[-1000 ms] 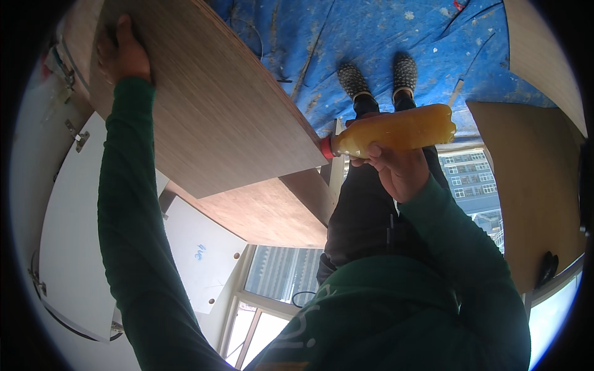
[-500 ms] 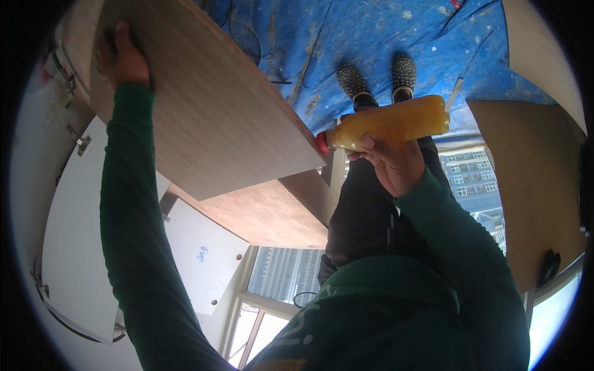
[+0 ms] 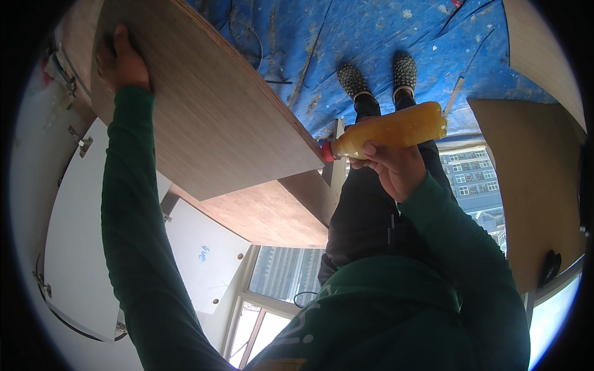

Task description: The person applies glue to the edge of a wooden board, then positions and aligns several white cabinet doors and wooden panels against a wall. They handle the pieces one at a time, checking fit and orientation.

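Observation:
A clear plastic bottle point(image 3: 396, 128) of yellow-orange liquid lies almost level in my right hand point(image 3: 399, 170), its fingers wrapped round it from below. Its red cap point(image 3: 327, 152) is at the near right corner of a brown wood-grain panel point(image 3: 210, 105); whether it touches I cannot tell. My left hand point(image 3: 125, 65) rests on that panel's far left part, fingers and thumb apart and holding nothing. Under the panel shows a lighter wooden board point(image 3: 266, 213).
A paint-spotted blue sheet point(image 3: 297, 43) covers the floor under my feet. White doors point(image 3: 80, 222) with metal hinges stand at the left. A brown board point(image 3: 526, 185) leans at the right. Windows point(image 3: 278, 272) show near my body.
My right hand has tipped the bottle slightly, its cap end moving a little nearer to me and to the right. My left hand has stayed on the panel.

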`<state>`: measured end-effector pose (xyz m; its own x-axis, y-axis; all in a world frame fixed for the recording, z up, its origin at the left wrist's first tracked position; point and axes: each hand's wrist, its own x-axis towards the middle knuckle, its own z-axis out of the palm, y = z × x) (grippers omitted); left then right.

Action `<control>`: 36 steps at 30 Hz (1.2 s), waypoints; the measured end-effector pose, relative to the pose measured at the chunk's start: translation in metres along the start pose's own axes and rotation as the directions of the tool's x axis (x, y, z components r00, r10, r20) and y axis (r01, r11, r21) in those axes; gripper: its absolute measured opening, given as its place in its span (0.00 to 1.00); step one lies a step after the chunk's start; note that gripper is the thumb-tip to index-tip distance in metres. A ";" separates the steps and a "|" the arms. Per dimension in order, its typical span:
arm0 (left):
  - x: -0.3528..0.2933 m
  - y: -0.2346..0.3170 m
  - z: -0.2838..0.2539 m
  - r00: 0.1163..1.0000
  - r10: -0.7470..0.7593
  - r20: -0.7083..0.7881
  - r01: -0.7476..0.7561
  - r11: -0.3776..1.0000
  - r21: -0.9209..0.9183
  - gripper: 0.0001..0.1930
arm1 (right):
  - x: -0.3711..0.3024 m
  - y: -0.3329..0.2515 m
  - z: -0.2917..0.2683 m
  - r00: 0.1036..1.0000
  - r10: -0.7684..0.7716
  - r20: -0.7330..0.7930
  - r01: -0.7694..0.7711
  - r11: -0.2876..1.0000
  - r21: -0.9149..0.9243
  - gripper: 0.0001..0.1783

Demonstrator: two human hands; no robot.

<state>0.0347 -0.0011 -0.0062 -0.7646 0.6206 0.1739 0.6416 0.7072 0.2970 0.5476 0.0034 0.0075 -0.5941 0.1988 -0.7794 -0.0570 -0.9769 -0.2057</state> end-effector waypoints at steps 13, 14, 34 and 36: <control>-0.001 0.000 -0.002 1.000 -0.017 0.011 0.017 1.000 0.015 0.45 | -0.001 -0.006 0.012 1.000 0.010 0.025 -0.015 0.980 0.197 0.33; -0.001 0.001 -0.002 1.000 -0.012 0.008 0.012 1.000 0.020 0.46 | -0.002 -0.003 0.011 0.999 0.009 0.042 -0.015 0.989 0.149 0.35; -0.002 0.005 -0.001 1.000 -0.012 -0.003 0.013 1.000 0.011 0.46 | 0.014 -0.018 0.021 0.996 -0.046 0.081 0.051 0.997 -0.058 0.35; -0.004 0.008 -0.002 1.000 -0.029 0.004 0.029 1.000 -0.012 0.46 | 0.014 -0.020 0.024 0.997 -0.048 0.061 0.052 0.997 -0.055 0.34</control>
<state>0.0426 0.0016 -0.0031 -0.7825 0.6012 0.1618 0.6184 0.7206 0.3135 0.5212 0.0242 0.0149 -0.6387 0.2407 -0.7308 -0.0436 -0.9596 -0.2779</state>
